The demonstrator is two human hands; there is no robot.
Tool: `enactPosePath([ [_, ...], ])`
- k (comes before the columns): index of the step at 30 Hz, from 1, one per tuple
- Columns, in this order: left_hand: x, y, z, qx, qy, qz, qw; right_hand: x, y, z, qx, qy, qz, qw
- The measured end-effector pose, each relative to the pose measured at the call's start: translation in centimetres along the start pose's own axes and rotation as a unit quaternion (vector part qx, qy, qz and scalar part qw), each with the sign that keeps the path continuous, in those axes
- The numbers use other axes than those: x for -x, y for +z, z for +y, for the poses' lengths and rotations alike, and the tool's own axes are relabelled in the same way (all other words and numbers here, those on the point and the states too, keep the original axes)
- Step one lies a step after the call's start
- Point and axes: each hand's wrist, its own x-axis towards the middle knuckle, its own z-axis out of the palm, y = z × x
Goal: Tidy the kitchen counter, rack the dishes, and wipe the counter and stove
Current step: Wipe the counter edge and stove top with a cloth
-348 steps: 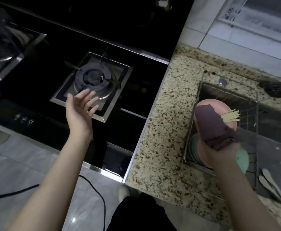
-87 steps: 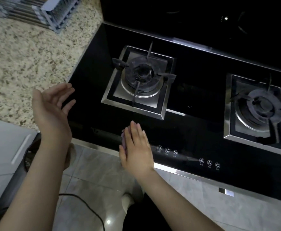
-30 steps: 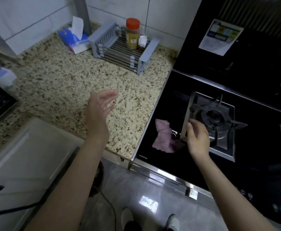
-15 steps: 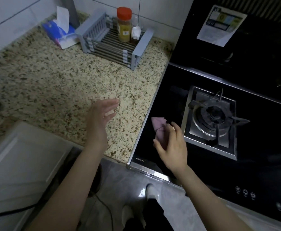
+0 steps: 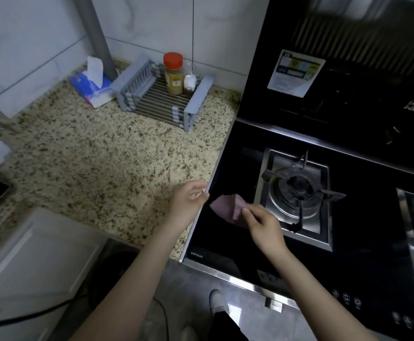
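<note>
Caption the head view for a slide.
Both hands, left and right, pinch a purple cloth above the black stove.

I see the pink cloth (image 5: 228, 209) crumpled and lifted over the black stove's (image 5: 235, 168) left edge, beside the counter (image 5: 97, 163).

The single head camera is looking steeply down from above, close over the stove (image 5: 311, 217), with the counter (image 5: 102, 163) stretching left of it toward the tiled wall.
</note>
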Motion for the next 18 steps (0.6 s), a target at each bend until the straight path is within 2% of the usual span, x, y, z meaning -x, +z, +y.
enactPosePath([
  [3, 0.2, 0.8, 1.1, -0.008, -0.014, -0.043, 0.999, -0.3, -2.7, -2.7, -0.197, 0.054, -0.026, 0.978],
  [7, 0.5, 1.0, 3.6, -0.001, -0.048, -0.123, 0.991, -0.8, -6.3, -5.9, -0.336, 0.086, -0.075, 0.935],
  [9, 0.7, 1.0, 4.9, 0.016, -0.05, -0.173, 0.984, -1.1, -7.5, -7.3, -0.328, 0.084, -0.09, 0.937],
  [11, 1.2, 1.0, 6.3, 0.039, -0.041, -0.177, 0.983, -1.2, -8.4, -8.3, -0.281, 0.075, -0.069, 0.954],
  [16, 1.8, 1.9, 9.2, 0.075, 0.032, -0.086, 0.993, -1.5, -10.1, -9.0, -0.162, 0.032, 0.021, 0.986],
  [18, 2.1, 2.4, 9.9, 0.043, 0.08, -0.055, 0.994, -1.4, -10.6, -9.2, -0.127, 0.007, 0.052, 0.99],
])
